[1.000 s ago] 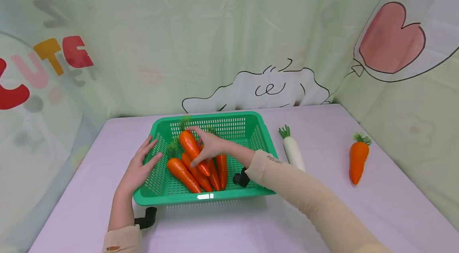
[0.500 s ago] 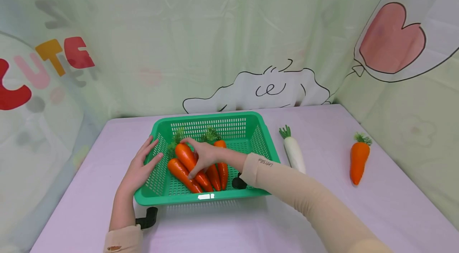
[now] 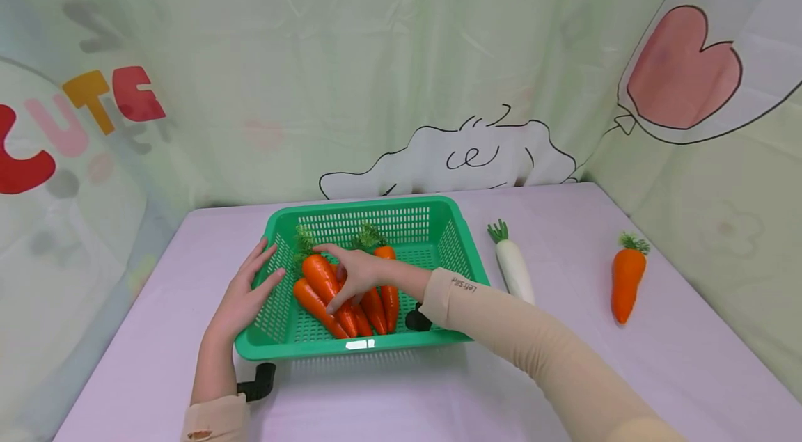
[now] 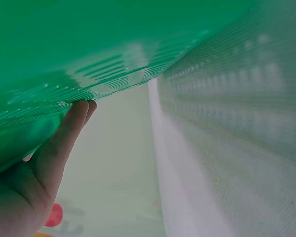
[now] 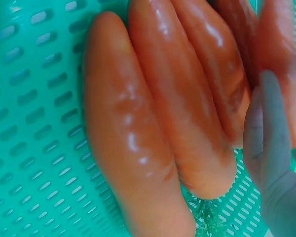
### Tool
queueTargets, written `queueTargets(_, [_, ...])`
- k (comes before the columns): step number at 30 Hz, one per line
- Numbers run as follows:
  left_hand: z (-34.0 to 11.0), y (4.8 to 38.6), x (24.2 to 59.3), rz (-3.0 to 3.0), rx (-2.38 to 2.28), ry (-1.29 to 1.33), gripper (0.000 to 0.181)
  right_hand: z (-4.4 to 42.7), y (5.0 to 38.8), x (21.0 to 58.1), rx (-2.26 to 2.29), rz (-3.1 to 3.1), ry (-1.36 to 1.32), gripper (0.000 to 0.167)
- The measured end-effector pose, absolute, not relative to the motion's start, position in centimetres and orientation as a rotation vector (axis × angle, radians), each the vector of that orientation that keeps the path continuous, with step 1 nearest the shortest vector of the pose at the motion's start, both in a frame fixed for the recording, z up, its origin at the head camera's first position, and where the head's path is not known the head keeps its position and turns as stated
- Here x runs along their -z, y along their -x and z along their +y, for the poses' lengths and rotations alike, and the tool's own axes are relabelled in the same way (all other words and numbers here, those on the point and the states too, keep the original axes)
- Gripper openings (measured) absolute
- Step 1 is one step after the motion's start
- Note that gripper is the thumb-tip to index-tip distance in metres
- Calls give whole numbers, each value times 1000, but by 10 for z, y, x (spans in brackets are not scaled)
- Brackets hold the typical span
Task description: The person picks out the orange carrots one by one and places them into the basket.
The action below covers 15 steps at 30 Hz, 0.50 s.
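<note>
A green plastic basket with slotted walls holds several orange carrots with leafy green tops. My left hand grips the left rim, and in the left wrist view its fingers press the outside of the wall. Inside the basket, my right hand holds a carrot between thumb and fingers, low against the others. One more carrot lies to its left, partly covered. Others lie to the right under the wrist. In the right wrist view several carrots rest side by side beside the hand.
A white radish with green stems lies on the pale table, right of the basket. Farther right lies a single carrot. A printed curtain stands behind and at both sides.
My right hand has lowered the held carrot and shifted it slightly left onto the other carrots. The left hand stays at the basket rim.
</note>
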<state>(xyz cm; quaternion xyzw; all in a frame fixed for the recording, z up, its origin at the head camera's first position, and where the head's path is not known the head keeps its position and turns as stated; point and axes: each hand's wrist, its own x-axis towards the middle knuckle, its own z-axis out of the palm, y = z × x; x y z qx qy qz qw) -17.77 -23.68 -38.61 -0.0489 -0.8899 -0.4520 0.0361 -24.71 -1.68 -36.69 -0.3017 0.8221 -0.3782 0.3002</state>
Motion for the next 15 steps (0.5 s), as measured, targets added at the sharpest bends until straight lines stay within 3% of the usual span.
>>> queueTargets(15, [-236,177,385,-2732,1380,172,57,4,251,351,1240,2101,756,89])
